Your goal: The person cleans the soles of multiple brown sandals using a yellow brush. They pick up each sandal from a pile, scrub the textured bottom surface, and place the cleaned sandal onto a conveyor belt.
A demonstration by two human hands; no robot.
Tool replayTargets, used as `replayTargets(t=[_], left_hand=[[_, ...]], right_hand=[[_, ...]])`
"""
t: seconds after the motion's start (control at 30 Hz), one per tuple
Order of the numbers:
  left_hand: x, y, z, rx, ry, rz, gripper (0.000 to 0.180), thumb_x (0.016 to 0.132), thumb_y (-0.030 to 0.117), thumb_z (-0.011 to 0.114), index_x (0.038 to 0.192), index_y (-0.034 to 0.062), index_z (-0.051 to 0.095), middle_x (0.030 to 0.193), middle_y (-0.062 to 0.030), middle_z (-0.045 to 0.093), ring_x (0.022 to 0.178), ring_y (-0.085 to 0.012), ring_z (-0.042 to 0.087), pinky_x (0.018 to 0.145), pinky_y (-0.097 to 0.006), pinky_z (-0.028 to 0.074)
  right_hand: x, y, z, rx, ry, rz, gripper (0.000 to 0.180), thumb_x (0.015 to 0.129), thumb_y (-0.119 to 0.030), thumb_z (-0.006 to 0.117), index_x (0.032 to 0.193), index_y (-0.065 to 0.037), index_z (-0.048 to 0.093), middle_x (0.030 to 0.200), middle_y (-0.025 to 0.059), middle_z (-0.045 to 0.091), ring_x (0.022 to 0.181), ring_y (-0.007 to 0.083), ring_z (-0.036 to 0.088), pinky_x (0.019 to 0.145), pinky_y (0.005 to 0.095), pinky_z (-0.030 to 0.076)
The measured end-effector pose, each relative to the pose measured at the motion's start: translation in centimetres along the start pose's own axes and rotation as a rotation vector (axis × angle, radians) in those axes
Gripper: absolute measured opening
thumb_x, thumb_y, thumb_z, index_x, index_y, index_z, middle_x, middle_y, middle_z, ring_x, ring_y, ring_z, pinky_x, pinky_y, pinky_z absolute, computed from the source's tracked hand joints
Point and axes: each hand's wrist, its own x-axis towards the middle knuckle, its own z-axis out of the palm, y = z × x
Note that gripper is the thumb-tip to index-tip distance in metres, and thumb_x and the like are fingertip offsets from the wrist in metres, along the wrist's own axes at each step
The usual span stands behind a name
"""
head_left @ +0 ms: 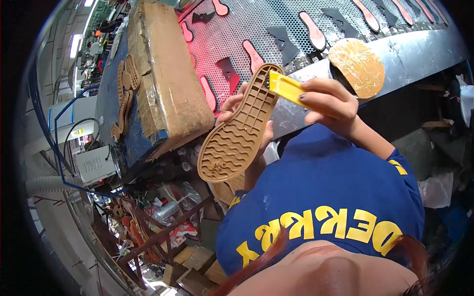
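A blue shirt [326, 197] with yellow lettering fills the lower part of the view, closest to the camera, and both forearms rise from it toward a conveyor belt [276, 24] of perforated mesh. The left hand [242, 106] holds a tan rubber shoe sole [239, 126] from behind, tread side turned toward the camera and heel end tilted up and away, probably so that the waffle-grid heel section faces the other hand at a workable angle. Its fingers are wrapped around the far side of the sole, with fingertips showing along the left edge and more of the hand along the right edge (so the hand is closed on the sole, gripping it across its width). The right hand [331, 103] pinches a small flat yellow tool [286, 88], thumb and fingers clamped together on its right end, while its free left end touches the sole's heel rim. The sole therefore lies between the two hands, above the shirt and in front of the belt's metal edge. On the belt lie pink insoles [313, 29] and dark cut pieces [284, 42]; a taped round pad [358, 66] rests on the metal rim, and a worn cardboard box [165, 74] sits to the left beside a stack of similar tan soles [126, 91].
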Motion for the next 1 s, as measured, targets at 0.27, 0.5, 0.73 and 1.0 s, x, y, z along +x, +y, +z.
replayTargets(t=[0.27, 0.5, 0.73, 1.0], left_hand=[[-0.2, 1.0, -0.3, 0.028, -0.053, 0.026, 0.084, 0.068, 0.001, 0.075, 0.134, 0.022, 0.028, 0.133, -0.0154, 0.037, 0.135, -0.0388, 0.036, 0.11, -0.051, 0.037], [-0.8, 1.1, -1.1, 0.06, -0.106, 0.005, 0.084, 0.068, 0.003, 0.076, 0.133, 0.0229, 0.028, 0.134, -0.0144, 0.036, 0.136, -0.0381, 0.035, 0.112, -0.049, 0.036], [-0.6, 1.4, -0.6, 0.019, -0.069, 0.02, 0.083, 0.067, 0.0, 0.074, 0.132, 0.0232, 0.028, 0.134, -0.0141, 0.034, 0.136, -0.0385, 0.035, 0.111, -0.049, 0.037], [-0.3, 1.4, -0.7, 0.087, -0.086, 0.027, 0.081, 0.066, -0.001, 0.071, 0.13, 0.0217, 0.028, 0.133, -0.0148, 0.035, 0.135, -0.0385, 0.036, 0.111, -0.05, 0.037]], right_hand=[[0.3, -0.2, 1.5, -0.045, 0.007, -0.049, 0.04, 0.074, -0.031, 0.076, 0.101, -0.002, 0.067, 0.101, 0.0133, 0.064, 0.085, 0.0261, 0.067, 0.069, 0.0325, 0.057], [0.5, -0.9, 1.5, 0.078, -0.077, -0.079, 0.038, 0.076, -0.031, 0.076, 0.099, -0.002, 0.066, 0.1, 0.0144, 0.064, 0.084, 0.0272, 0.067, 0.07, 0.0327, 0.057], [0.7, -0.5, 1.4, 0.036, -0.022, -0.034, 0.038, 0.075, -0.028, 0.075, 0.1, -0.001, 0.066, 0.101, 0.0143, 0.063, 0.087, 0.0259, 0.066, 0.073, 0.0338, 0.056], [0.3, -0.8, 1.9, -0.131, 0.053, -0.043, 0.035, 0.076, -0.022, 0.078, 0.099, 0.001, 0.066, 0.094, 0.0138, 0.064, 0.076, 0.0263, 0.067, 0.061, 0.0322, 0.056]])
